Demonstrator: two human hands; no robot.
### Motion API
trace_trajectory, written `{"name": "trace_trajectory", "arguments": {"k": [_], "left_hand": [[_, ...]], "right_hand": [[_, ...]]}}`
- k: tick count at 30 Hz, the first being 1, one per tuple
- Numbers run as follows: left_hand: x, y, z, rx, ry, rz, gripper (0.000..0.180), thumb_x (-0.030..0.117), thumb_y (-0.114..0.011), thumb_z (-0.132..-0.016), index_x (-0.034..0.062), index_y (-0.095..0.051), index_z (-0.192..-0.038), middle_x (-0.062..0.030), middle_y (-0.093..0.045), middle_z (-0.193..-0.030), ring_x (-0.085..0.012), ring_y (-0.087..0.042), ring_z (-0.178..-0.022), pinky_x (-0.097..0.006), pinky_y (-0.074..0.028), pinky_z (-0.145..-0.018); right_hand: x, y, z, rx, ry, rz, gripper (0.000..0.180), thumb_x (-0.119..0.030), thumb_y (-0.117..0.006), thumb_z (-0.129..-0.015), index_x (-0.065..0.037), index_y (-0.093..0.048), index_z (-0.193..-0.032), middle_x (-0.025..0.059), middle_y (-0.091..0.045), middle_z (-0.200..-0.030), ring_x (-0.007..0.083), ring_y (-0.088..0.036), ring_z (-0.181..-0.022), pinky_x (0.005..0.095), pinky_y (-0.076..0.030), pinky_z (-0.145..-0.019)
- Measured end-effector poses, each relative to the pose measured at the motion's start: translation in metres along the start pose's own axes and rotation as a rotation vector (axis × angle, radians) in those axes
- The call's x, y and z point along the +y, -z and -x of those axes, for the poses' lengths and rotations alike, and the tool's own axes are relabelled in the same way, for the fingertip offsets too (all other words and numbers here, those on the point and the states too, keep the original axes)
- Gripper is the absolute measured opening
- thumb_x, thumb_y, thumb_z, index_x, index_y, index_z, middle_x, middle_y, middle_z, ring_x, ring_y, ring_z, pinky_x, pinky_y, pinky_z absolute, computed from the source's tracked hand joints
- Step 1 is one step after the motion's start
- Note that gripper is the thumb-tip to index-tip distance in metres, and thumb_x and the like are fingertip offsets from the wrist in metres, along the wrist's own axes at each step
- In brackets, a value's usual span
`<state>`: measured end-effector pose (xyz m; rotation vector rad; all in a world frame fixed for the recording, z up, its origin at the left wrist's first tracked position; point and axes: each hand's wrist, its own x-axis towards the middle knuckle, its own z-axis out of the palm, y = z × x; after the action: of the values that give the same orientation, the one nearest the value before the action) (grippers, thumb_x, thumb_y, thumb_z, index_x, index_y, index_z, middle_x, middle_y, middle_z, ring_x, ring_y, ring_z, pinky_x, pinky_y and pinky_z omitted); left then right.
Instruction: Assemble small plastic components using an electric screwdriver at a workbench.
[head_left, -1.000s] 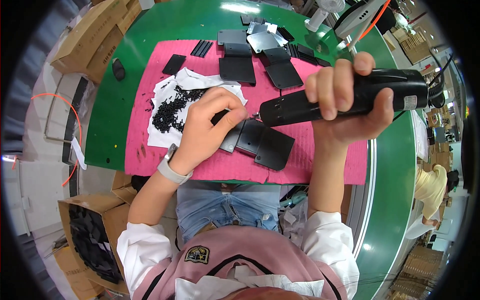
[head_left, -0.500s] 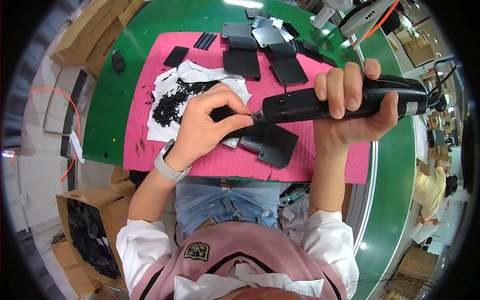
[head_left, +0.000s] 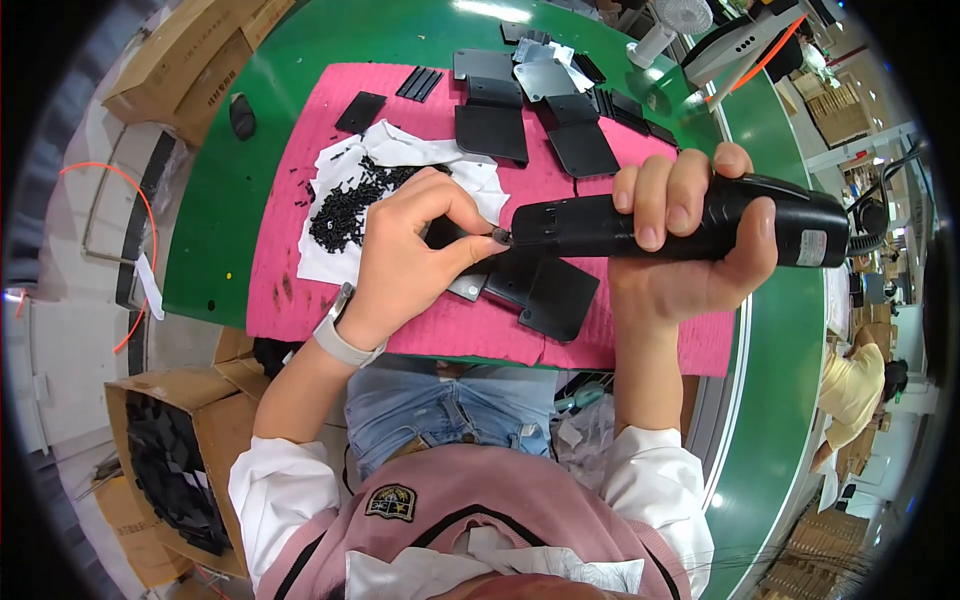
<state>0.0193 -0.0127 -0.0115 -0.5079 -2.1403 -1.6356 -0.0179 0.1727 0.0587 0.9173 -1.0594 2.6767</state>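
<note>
My right hand point(head_left: 690, 255) grips a black electric screwdriver point(head_left: 580, 225), held level with its nose pointing left. At that nose, the thumb and forefinger of my left hand point(head_left: 410, 245) are pinched together. Whatever sits between those fingertips is too small and too covered to make out. Below the screwdriver tip lie black bent metal plates point(head_left: 562, 300), partly hidden by my left hand. Behind that hand a heap of small black screws point(head_left: 345, 208) rests on a white cloth point(head_left: 318, 262).
A pink foam mat point(head_left: 280, 320) covers part of the green table point(head_left: 205, 235). Black bent plates point(head_left: 490, 130) and black strips point(head_left: 420, 84) lie at the back. A white fan point(head_left: 650, 45) stands far right. An open carton of black parts point(head_left: 175, 470) sits lower left.
The screwdriver and my right hand have shifted slightly left and down, bringing the tool's nose closer to my left fingertips. My left hand keeps its pinch.
</note>
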Motion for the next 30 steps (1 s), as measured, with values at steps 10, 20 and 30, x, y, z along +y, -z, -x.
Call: {"name": "trace_trajectory", "arguments": {"k": [10, 20, 30], "left_hand": [[0.004, 0.001, 0.000, 0.076, -0.070, -0.027, 0.020, 0.005, -0.079, -0.061, 0.0011, -0.060, -0.066, -0.0044, -0.061, -0.067, -0.0183, -0.057, -0.067, -0.030, -0.046, -0.064], [0.015, 0.024, -0.010, -0.608, -0.325, -0.348, 0.070, 0.043, -0.079, -0.060, 0.0041, -0.055, -0.113, -0.0127, -0.052, -0.122, -0.0334, -0.047, -0.120, -0.047, -0.036, -0.098], [-0.001, 0.022, -0.005, -0.661, -0.336, -0.350, 0.041, 0.005, -0.070, -0.060, 0.0062, -0.063, -0.100, -0.0111, -0.056, -0.120, -0.0302, -0.051, -0.116, -0.046, -0.041, -0.093]], "right_hand": [[0.000, 0.002, -0.004, 0.154, -0.068, -0.106, 0.033, -0.040, -0.045, -0.091, -0.010, -0.052, -0.101, 0.0014, -0.046, -0.061, 0.0151, -0.044, -0.049, 0.0352, -0.040, -0.060], [-0.014, 0.006, -0.012, -0.156, -0.278, -0.026, 0.031, -0.031, -0.045, -0.090, -0.004, -0.048, -0.103, 0.0038, -0.045, -0.057, 0.0140, -0.042, -0.042, 0.0308, -0.039, -0.047], [-0.007, -0.007, -0.004, -0.261, -0.316, 0.195, 0.035, -0.031, -0.056, -0.084, -0.003, -0.043, -0.101, 0.0033, -0.046, -0.056, 0.0130, -0.042, -0.040, 0.0295, -0.038, -0.047]]}}
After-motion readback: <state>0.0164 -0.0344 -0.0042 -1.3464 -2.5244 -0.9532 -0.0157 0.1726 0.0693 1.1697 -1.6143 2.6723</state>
